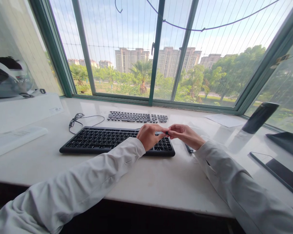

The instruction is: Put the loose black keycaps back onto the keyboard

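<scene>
Over the right end of a black keyboard (92,140), my two hands meet fingertip to fingertip. A small black piece that looks like a keycap (167,133) is pinched between them, mostly covered by the fingers. My left hand (150,135) reaches in from the left with thumb and forefinger closed on it. From the other side my right hand (184,134) grips it in a pinch too. The keyboard's key positions show square outlines, as if bare of caps. Behind it, loose dark keycaps (129,116) lie in rows on the white tabletop (146,182).
A coiled cable (75,122) lies behind the keyboard's left end. A thin dark tool (189,149) lies partly under my right wrist. Farther right are paper (224,120), a black upright object (260,117) and a phone-like slab (280,172). A white box (26,109) stands left; windows (151,100) line the back.
</scene>
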### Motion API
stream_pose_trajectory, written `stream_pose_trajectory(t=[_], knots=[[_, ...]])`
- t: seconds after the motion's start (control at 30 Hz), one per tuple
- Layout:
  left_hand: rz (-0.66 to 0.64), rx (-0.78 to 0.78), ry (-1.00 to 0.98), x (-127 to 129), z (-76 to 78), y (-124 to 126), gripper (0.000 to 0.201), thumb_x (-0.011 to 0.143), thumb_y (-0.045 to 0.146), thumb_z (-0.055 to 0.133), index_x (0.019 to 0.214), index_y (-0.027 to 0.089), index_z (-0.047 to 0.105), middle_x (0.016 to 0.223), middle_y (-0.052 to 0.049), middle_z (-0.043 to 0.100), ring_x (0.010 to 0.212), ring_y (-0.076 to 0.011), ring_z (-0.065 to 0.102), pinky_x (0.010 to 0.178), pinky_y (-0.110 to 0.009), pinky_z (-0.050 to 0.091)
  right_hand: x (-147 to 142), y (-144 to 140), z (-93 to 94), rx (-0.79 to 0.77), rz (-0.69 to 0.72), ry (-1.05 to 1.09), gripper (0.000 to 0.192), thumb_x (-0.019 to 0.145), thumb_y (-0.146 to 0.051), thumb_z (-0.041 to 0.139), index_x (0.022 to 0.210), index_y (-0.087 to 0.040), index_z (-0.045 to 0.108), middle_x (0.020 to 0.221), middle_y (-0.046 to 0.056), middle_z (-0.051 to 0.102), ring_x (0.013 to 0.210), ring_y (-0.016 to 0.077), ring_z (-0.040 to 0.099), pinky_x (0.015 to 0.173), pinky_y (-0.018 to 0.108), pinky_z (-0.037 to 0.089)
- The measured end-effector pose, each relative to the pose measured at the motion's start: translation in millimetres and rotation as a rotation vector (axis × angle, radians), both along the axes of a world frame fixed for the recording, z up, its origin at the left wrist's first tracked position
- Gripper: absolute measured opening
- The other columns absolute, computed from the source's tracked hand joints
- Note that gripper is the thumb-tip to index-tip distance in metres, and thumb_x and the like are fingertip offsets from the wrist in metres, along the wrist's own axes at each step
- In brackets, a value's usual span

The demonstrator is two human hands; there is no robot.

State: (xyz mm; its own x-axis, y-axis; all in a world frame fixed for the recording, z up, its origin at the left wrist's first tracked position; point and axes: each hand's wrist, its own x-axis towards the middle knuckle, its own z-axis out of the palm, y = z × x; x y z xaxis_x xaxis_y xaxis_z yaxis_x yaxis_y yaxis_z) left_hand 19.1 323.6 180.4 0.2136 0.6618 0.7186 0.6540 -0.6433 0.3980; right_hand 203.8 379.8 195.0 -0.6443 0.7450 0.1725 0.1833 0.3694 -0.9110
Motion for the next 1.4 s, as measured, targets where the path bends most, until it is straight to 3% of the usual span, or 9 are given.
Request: stream_pose_trajectory(t=[0.37, 0.7, 0.93, 1.4], knots=[[0.056, -0.039, -0.029, 3.3, 1.4, -2.0, 0.022, 0.078, 0.033, 0.061, 0.096, 0.027, 0.07, 0.094, 0.003, 0.071, 0.075, -0.0121, 0.063, 0.071, -0.023, 0.049, 0.4, 2.1, -1.3, 0.017, -0.063, 0.009, 0.042, 0.066, -0.048, 0.068, 0.09, -0.014, 0.063, 0.081, 0.007, 0.067, 0.074, 0.0164, 0.061, 0.074, 0.034, 0.047], [0.132, -0.076, -0.037, 1.5, 1.5, 0.2, 0.019, 0.081, 0.033, 0.057, 0.094, 0.031, 0.07, 0.09, 0.005, 0.071, 0.083, -0.014, 0.063, 0.069, -0.023, 0.047, -0.2, 1.2, 0.7, -0.186, -0.042, 0.118, 0.039, 0.076, -0.049, 0.06, 0.093, -0.015, 0.067, 0.091, 0.009, 0.067, 0.079, 0.0162, 0.061, 0.083, 0.035, 0.048], [0.196, -0.08, -0.026, 2.7, 5.8, -3.3, 0.021, 0.08, 0.033, 0.056, 0.097, 0.029, 0.068, 0.087, 0.006, 0.071, 0.053, -0.0082, 0.052, 0.06, -0.022, 0.043, 2.4, -0.1, 3.2, -0.279, -0.015, 0.178, 0.034, 0.071, -0.04, 0.068, 0.095, -0.017, 0.069, 0.1, 0.008, 0.066, 0.082, 0.0141, 0.06, 0.087, 0.033, 0.046], [0.174, -0.049, 0.033, 1.9, 5.3, -4.9, 0.015, 0.079, 0.028, 0.058, 0.091, 0.025, 0.067, 0.088, 0.004, 0.069, 0.053, -0.0073, 0.052, 0.059, -0.022, 0.041, 4.9, 1.2, 2.1, -0.35, 0.023, 0.108, 0.039, 0.062, -0.031, 0.076, 0.097, -0.018, 0.063, 0.092, 0.005, 0.065, 0.085, 0.015, 0.061, 0.089, 0.034, 0.046]])
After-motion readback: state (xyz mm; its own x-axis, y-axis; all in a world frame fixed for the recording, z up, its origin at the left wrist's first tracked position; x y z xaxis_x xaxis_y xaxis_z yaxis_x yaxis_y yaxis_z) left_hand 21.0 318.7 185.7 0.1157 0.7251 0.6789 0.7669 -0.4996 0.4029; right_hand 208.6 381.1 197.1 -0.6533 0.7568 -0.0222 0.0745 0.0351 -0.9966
